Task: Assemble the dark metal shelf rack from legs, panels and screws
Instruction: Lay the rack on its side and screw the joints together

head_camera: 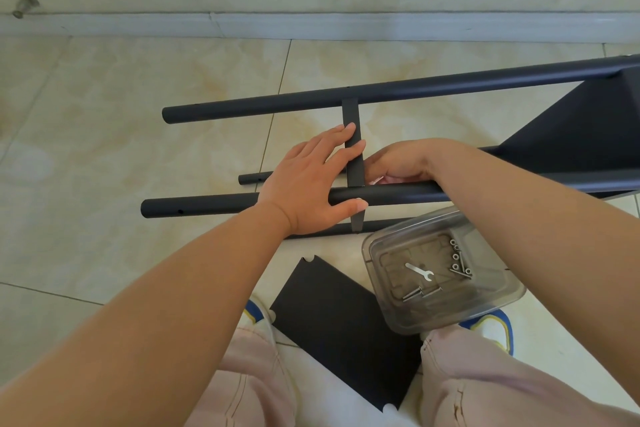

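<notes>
At frame centre, the left hand (311, 180) rests with straight fingers on the panel (354, 152); the right hand (398, 163) curls behind it, its grip unclear.

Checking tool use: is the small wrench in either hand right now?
No. The wrench lies in the clear plastic tray among the screws, while the left hand rests on the rack.

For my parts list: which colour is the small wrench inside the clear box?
Silver, bare metal. The wrench shows best in the head view, lying in the clear box.
</notes>
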